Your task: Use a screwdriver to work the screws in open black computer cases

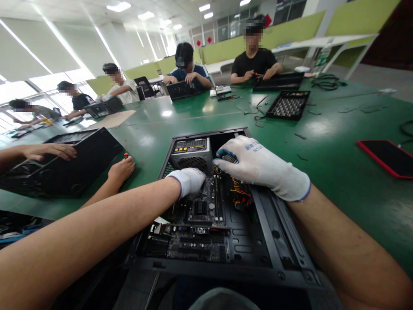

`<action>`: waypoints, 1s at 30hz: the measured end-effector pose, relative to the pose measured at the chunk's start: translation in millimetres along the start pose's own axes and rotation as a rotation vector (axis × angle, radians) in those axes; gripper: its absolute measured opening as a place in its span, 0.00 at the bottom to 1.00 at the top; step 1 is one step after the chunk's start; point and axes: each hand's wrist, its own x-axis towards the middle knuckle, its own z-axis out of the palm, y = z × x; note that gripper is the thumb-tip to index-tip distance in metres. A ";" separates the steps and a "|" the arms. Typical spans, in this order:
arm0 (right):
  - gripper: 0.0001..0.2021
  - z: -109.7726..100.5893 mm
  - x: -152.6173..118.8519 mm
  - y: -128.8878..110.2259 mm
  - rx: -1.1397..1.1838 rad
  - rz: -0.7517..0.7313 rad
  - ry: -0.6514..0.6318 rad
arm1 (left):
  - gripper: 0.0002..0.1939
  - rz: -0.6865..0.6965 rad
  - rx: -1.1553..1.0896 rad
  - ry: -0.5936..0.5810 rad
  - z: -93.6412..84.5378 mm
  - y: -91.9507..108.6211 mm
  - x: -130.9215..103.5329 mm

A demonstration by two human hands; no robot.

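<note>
An open black computer case lies in front of me, its inside facing up. My left hand, in a white glove, is closed low over the upper part of the motherboard, beside the power supply. Its fingertips are hidden, and whatever they pinch cannot be made out. My right hand, gloved in white with blue on the fingers, curls around power cables at the case's far right side. Red, yellow and black wires hang out below it.
At my left, another person's bare hands are at a black case, one with an orange-handled tool. Across the green table, several people work on cases. A black tray, loose cables and a red-edged black device lie to the right.
</note>
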 end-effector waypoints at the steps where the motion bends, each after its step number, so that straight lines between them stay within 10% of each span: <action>1: 0.22 -0.2 0.0 -0.1 -0.001 0.000 -0.005 | 0.19 0.001 0.004 -0.002 -0.3 0.1 -0.1; 30: 0.21 -0.4 0.8 -0.9 -0.011 -0.034 -0.017 | 0.21 0.060 0.166 -0.174 -23.2 21.6 -2.5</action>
